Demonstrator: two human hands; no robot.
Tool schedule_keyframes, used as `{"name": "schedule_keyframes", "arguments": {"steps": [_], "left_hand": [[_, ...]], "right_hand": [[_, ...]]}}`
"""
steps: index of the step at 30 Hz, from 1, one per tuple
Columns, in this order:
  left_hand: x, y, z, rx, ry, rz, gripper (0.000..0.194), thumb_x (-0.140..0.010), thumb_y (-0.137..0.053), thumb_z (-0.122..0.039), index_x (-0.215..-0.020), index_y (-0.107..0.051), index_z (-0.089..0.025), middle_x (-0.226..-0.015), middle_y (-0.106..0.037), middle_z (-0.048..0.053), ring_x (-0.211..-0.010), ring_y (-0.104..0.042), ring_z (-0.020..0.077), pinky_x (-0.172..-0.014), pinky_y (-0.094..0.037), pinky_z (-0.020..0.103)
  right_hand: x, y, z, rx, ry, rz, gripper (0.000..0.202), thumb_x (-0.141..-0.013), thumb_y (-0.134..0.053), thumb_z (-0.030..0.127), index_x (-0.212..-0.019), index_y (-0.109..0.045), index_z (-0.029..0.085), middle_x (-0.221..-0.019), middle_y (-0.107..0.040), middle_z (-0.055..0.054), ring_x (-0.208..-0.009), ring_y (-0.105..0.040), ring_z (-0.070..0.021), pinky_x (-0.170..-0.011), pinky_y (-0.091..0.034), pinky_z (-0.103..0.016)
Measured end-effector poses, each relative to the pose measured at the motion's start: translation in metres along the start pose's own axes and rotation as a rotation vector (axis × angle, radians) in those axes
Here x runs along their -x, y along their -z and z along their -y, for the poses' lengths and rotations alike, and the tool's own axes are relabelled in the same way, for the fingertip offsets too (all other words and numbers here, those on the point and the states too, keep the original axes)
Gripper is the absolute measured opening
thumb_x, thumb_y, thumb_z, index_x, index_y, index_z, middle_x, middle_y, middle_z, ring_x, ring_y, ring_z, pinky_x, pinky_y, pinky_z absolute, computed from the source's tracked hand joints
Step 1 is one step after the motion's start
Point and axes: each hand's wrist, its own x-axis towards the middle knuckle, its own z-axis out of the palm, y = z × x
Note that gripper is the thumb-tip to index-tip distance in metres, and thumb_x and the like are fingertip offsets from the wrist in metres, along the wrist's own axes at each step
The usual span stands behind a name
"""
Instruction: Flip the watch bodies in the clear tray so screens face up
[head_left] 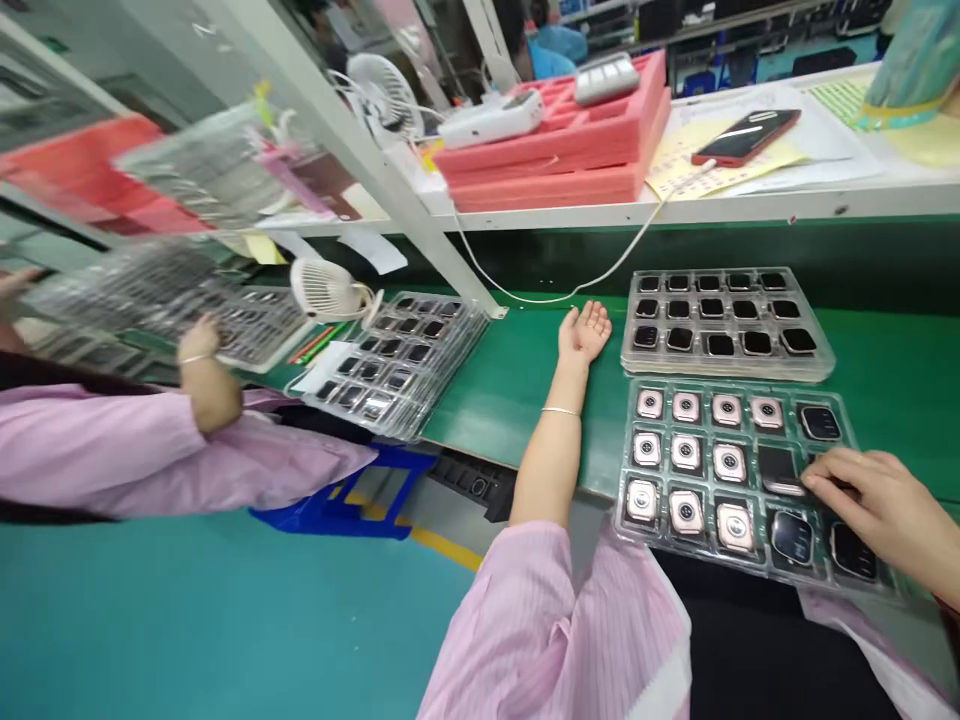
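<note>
My left hand [586, 332] rests palm up on the green bench [495, 385], its fingers apart and nothing in it. At the right, my right hand [874, 500] pinches the edge of a dark-screened watch case [780, 469] in the near clear tray [742, 555]. Several cases at that tray's left show pink-rimmed backs with round sensors, such as one case [686, 511]; others at the right show black faces, one of them [791, 537] in the front row. Behind it lies a stack of clear trays [727, 372] with rows of black-faced cases.
Further left stand stacked trays [442, 385], a small white fan [326, 289] and pens [319, 343]. A co-worker's arm [214, 395] reaches over other trays. The shelf [555, 215] above holds pink foam [547, 165] and a phone [746, 138]; a white cable [585, 288] hangs down.
</note>
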Motion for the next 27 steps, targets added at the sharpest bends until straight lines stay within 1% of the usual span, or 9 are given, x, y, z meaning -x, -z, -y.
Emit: {"name": "schedule_keyframes", "arguments": {"steps": [6,9,12,14,16,18,20,23,27], "left_hand": [[0.005,-0.003,0.002,-0.008,-0.04,0.0,0.028,-0.097,-0.044,-0.03,-0.103,-0.067,-0.017,-0.093,-0.073,0.008,-0.09,-0.071,0.0164,-0.091,-0.05,0.032],[0.006,-0.006,0.002,-0.016,-0.045,-0.005,0.027,-0.098,-0.043,-0.029,-0.101,-0.066,-0.016,-0.092,-0.073,0.009,-0.091,-0.071,0.0167,-0.092,-0.05,0.032],[0.007,-0.006,0.002,-0.022,-0.022,-0.018,0.028,-0.098,-0.042,-0.032,-0.096,-0.066,-0.017,-0.089,-0.073,0.007,-0.088,-0.071,0.0154,-0.091,-0.051,0.03],[0.006,-0.004,0.002,-0.03,-0.007,-0.015,0.03,-0.099,-0.041,-0.035,-0.093,-0.065,-0.019,-0.089,-0.073,0.006,-0.086,-0.071,0.014,-0.088,-0.051,0.028],[0.001,0.001,0.001,-0.081,-0.048,0.022,0.032,-0.099,-0.038,-0.035,-0.091,-0.065,-0.02,-0.089,-0.074,0.006,-0.085,-0.071,0.0138,-0.086,-0.052,0.028],[-0.007,0.007,0.0,-0.144,-0.074,0.051,0.034,-0.099,-0.036,-0.037,-0.091,-0.064,-0.021,-0.091,-0.074,0.006,-0.086,-0.071,0.0135,-0.084,-0.053,0.027],[-0.015,0.013,-0.001,-0.202,-0.096,0.064,0.034,-0.098,-0.036,-0.039,-0.091,-0.064,-0.022,-0.093,-0.074,0.006,-0.088,-0.071,0.0132,-0.083,-0.054,0.027],[-0.019,0.017,-0.002,-0.241,-0.111,0.065,0.034,-0.097,-0.036,-0.04,-0.092,-0.065,-0.022,-0.094,-0.074,0.007,-0.089,-0.071,0.0131,-0.084,-0.055,0.027],[-0.015,0.016,-0.002,-0.252,-0.121,0.055,0.035,-0.098,-0.035,-0.04,-0.093,-0.065,-0.022,-0.092,-0.074,0.007,-0.089,-0.071,0.013,-0.085,-0.055,0.027]], "right_hand": [[-0.006,-0.009,-0.022,0.079,-0.018,-0.056,0.039,-0.101,-0.039,0.052,-0.091,-0.068,0.029,-0.1,-0.074,-0.003,-0.085,-0.069,-0.0277,-0.088,-0.041,-0.052],[-0.008,-0.009,-0.024,0.066,-0.018,-0.025,0.042,-0.101,-0.037,0.054,-0.095,-0.071,0.029,-0.106,-0.073,-0.004,-0.09,-0.07,-0.0276,-0.086,-0.043,-0.049],[-0.01,-0.003,-0.017,0.048,-0.007,-0.016,0.042,-0.1,-0.04,0.054,-0.092,-0.072,0.027,-0.104,-0.074,-0.005,-0.089,-0.07,-0.026,-0.085,-0.044,-0.045],[-0.011,0.003,-0.009,0.034,0.002,-0.009,0.039,-0.101,-0.043,0.05,-0.09,-0.072,0.025,-0.1,-0.075,-0.006,-0.088,-0.07,-0.0242,-0.085,-0.043,-0.043],[-0.014,0.008,-0.002,0.039,-0.011,0.005,0.036,-0.101,-0.047,0.045,-0.087,-0.071,0.023,-0.095,-0.075,-0.006,-0.086,-0.069,-0.0232,-0.085,-0.041,-0.042],[-0.018,0.008,0.004,0.047,-0.036,-0.015,0.031,-0.099,-0.049,0.04,-0.087,-0.071,0.022,-0.091,-0.073,-0.005,-0.084,-0.067,-0.0226,-0.086,-0.039,-0.042],[-0.024,0.006,0.007,0.059,-0.059,-0.072,0.027,-0.098,-0.05,0.034,-0.086,-0.07,0.021,-0.088,-0.072,-0.004,-0.081,-0.066,-0.0214,-0.085,-0.037,-0.041],[-0.038,0.002,0.007,0.123,-0.061,-0.173,0.023,-0.096,-0.051,0.026,-0.087,-0.07,0.019,-0.09,-0.071,-0.007,-0.083,-0.064,-0.0225,-0.087,-0.035,-0.042],[-0.058,0.003,0.0,0.162,-0.031,-0.162,0.021,-0.094,-0.052,0.023,-0.083,-0.07,0.018,-0.09,-0.07,-0.008,-0.083,-0.063,-0.0235,-0.087,-0.034,-0.041]]}}
